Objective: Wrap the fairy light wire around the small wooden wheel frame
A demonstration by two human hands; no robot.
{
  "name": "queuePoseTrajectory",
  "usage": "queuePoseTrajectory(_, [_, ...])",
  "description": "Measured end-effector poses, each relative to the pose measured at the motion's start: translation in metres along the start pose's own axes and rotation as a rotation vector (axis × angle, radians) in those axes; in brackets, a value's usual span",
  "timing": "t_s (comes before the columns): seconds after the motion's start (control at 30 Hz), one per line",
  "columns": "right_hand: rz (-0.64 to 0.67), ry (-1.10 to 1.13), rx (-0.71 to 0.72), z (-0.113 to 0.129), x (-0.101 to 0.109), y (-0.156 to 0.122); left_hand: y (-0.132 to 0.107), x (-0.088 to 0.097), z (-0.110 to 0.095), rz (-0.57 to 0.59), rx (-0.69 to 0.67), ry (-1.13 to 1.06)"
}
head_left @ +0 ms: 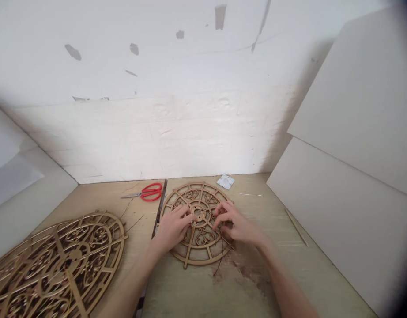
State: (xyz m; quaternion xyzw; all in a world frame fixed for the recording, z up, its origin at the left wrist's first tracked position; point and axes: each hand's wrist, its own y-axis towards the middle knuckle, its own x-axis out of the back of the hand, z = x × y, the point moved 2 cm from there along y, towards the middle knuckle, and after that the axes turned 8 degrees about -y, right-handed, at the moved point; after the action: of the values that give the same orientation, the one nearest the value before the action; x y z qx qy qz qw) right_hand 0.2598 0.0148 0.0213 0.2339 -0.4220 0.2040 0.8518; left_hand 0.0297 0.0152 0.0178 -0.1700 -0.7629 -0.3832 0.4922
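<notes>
A round, gold-brown openwork disc (204,239) with scrollwork, spokes and a ringed centre lies flat on the table. My left hand (175,225) rests over its left side, thumb and index finger closed at the central ring. Over the right side, my right hand (235,223) has its fingers bent in a pinch beside the centre. A thin dark cord (221,257) trails from under those fingers across the disc's lower edge. The exact grip at the right fingertips is too small to see clearly.
More openwork discs (114,260) are stacked at the left. Red-handled scissors (151,192) lie behind them, near a gap in the tabletop. At the back are a small pale packet (225,181) and a thin white stick (250,194). White panels (322,194) border the right.
</notes>
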Motion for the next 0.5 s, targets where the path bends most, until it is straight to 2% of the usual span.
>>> queuePoseTrajectory(0.13, [0.077,0.003,-0.04,0.004,-0.006,0.004,0.0,-0.001,0.004,0.017,0.023,-0.017])
queuePoseTrajectory(0.27, [0.029,0.118,-0.045,0.006,-0.006,0.006,-0.002,0.0,0.01,-0.004,0.066,-0.087])
queuePoseTrajectory(0.4, [-0.063,0.291,-0.026,0.005,-0.004,0.006,-0.007,0.002,0.016,-0.11,0.142,-0.255])
queuePoseTrajectory(0.5, [-0.104,0.405,-0.069,0.004,-0.008,0.009,-0.009,0.006,0.02,-0.23,0.228,-0.389])
